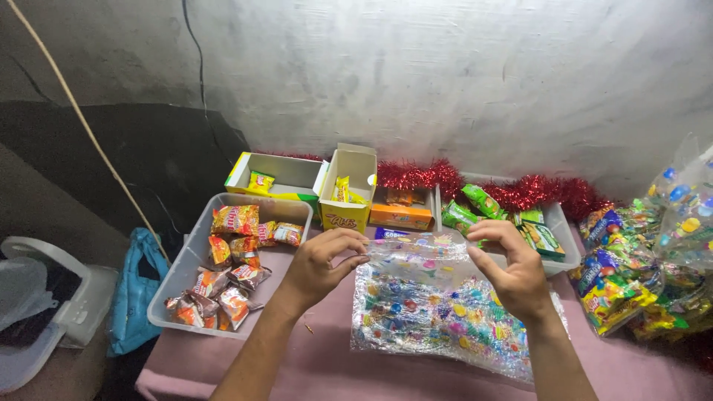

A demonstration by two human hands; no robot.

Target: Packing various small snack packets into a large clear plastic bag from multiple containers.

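Fingers (pixel 355 246) of the left hand (pixel 316 269) pinch the top edge of a clear plastic bag (pixel 438 312) printed with coloured balloons, while the right hand (pixel 512 271) grips the same edge a little way along, thumb against curled fingers, the mouth of the bag stretched between them. The bag lies flat on a counter (pixel 319 364) covered in pink cloth, its upper edge lifted just off the surface.

Behind the counter rises a grey, scuffed wall (pixel 460 74), with a strand of red tinsel (pixel 520 189) running along its foot. On the left of the counter sits a clear plastic tub (pixel 172 286) holding orange and silver snack packets (pixel 223 282). To the right of the hands, a second clear tray (pixel 564 241) carries green packets (pixel 475 208). At the far right lies a heap of filled balloon-print bags (pixel 653 260), sweets showing through the plastic.

Between the tub and the tray, near the wall, stand three smaller cartons: an open white and yellow box (pixel 286 174) with one packet inside, an upright yellow box (pixel 349 189) with its flap raised, and a low orange box (pixel 401 212). Off the counter's left edge, a blue bag (pixel 137 289) hangs beside a white plastic bin (pixel 52 312).
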